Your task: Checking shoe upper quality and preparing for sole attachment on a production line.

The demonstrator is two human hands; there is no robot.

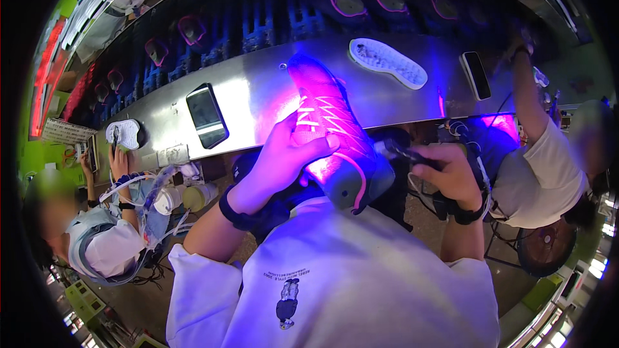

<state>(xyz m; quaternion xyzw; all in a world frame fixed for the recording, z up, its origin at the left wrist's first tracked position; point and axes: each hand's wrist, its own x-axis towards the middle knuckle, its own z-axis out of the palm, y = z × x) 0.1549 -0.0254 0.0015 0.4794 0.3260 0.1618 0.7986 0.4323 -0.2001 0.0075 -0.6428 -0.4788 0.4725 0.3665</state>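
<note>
Under purple-blue light, a laced shoe upper (335, 113) lies tilted across the metal bench edge, its toe away from me and its heel end close to my chest. A pinkish strip or cord curves along its near side. My left hand (280, 158) is closed on the shoe's left side, thumb over the laces. Beside the heel on the right, my right hand (448, 173) grips a dark-handled brush (412, 156); its blurred tip is close to or against the shoe, I cannot tell which. A white shoe sole (388, 64) rests on the bench beyond.
On the metal bench (258, 77) lie one phone (207, 116) at left and another (476, 75) at right. Behind runs a dark conveyor rack (271, 19) carrying several shoe parts. A co-worker at left holds a white sole (126, 134); another person (541, 174) sits at right.
</note>
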